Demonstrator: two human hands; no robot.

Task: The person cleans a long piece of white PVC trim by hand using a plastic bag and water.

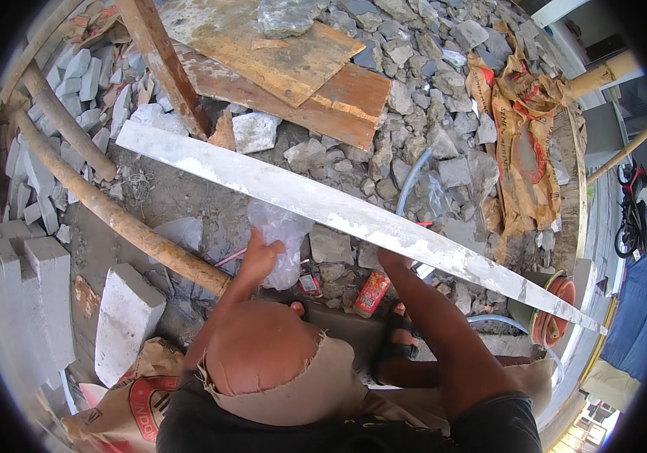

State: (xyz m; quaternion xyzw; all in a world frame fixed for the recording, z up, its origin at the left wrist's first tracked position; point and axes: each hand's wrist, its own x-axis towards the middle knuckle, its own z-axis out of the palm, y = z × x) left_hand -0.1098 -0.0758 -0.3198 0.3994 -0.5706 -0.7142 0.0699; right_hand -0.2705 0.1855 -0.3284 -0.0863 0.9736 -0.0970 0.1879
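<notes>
A long, pale straightedge bar [286, 189], smeared with white, runs slantwise across the view from upper left to lower right. Below its middle, my left hand [263, 255] has its fingers curled on a crumpled clear plastic bag [282, 260]. A thin reddish stick [231, 258] shows just beside that hand. My right hand [391, 260] reaches up to the bar's lower edge; its fingers are hidden behind the bar. Under my right forearm stands a red-labelled container [371, 293]. A small red pack [309, 282] lies on the ground between my hands.
Broken rubble [414, 98] and wooden boards [286, 75] cover the far side. A curved pole [127, 226] and light blocks [129, 317] are at left. Torn paper sacks [523, 151], stacked buckets [557, 309] and a pale hose [412, 181] lie to the right.
</notes>
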